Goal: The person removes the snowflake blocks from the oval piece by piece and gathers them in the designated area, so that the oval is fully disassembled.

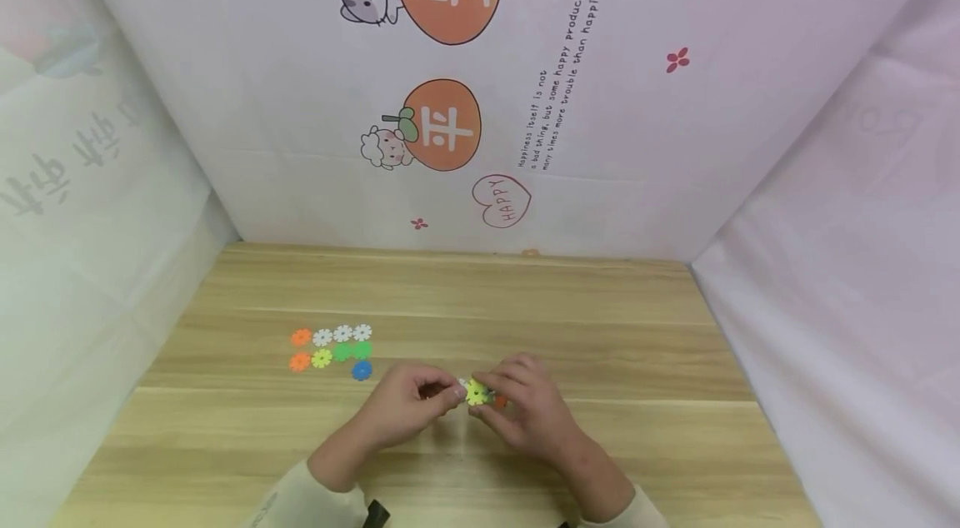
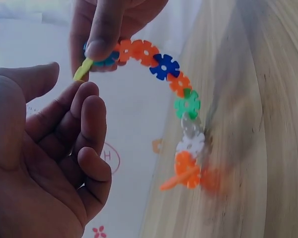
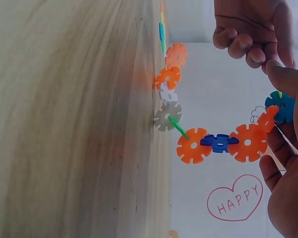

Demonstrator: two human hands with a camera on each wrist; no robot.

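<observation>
Table (image 1: 480, 303) = ref. R hand (image 1: 528, 403), over table's near half, pinches upper end of chain; L hand (image 1: 405, 403), also there, loosely curled, thumb off, fingertip at same end, no firm grip seen. Chain (image 2: 179, 83) arcs down twd tabletop; contact unclear. Loose discs (image 1: 342, 352): table's L side. Risk (est.): hanging wt or drag on tabletop twists a shallow slot jt apart. Yellow disc (image 1: 474, 399) may pop out if pushed off-slot, L being slack.

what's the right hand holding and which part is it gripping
The right hand pinches a chain of flower-shaped discs at its yellow and teal discs.
</observation>
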